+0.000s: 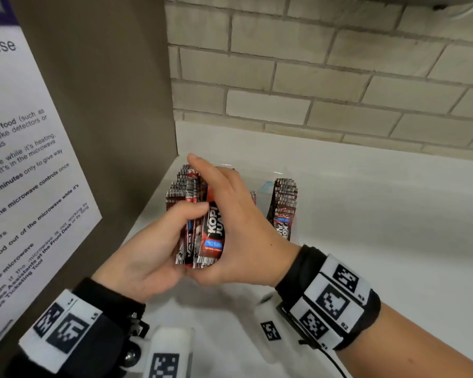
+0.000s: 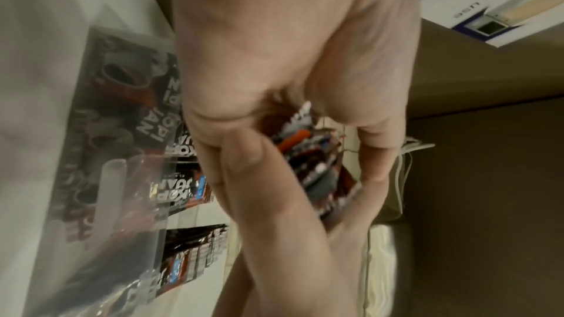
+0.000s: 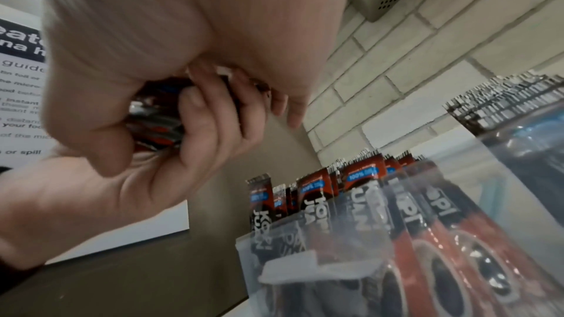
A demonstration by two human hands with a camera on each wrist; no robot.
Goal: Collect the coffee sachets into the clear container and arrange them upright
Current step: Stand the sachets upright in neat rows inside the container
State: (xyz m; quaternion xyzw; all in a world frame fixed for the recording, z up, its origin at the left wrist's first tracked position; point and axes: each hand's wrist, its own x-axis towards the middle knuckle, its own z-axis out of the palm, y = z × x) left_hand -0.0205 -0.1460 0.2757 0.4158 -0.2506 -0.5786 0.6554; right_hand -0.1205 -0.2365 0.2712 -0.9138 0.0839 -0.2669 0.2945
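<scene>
Both hands hold one bundle of red-and-black coffee sachets [image 1: 202, 236] upright above the white counter, just in front of the clear container [image 1: 260, 177]. My left hand [image 1: 172, 238] grips the bundle from the left, thumb across its front. My right hand [image 1: 238, 214] wraps it from the right, index finger stretched over the top. The right wrist view shows left fingers [image 3: 207, 127] curled round the bundle [image 3: 155, 119]. More sachets [image 1: 284, 205] stand upright in the container [image 3: 305, 262]; another group [image 1: 180, 184] is partly hidden behind my hands.
A brown side panel [image 1: 115, 105] with a white printed notice [image 1: 25, 173] closes off the left. A pale brick-tiled wall [image 1: 325, 77] runs along the back. The white counter [image 1: 380, 214] stretches out to the right of the container.
</scene>
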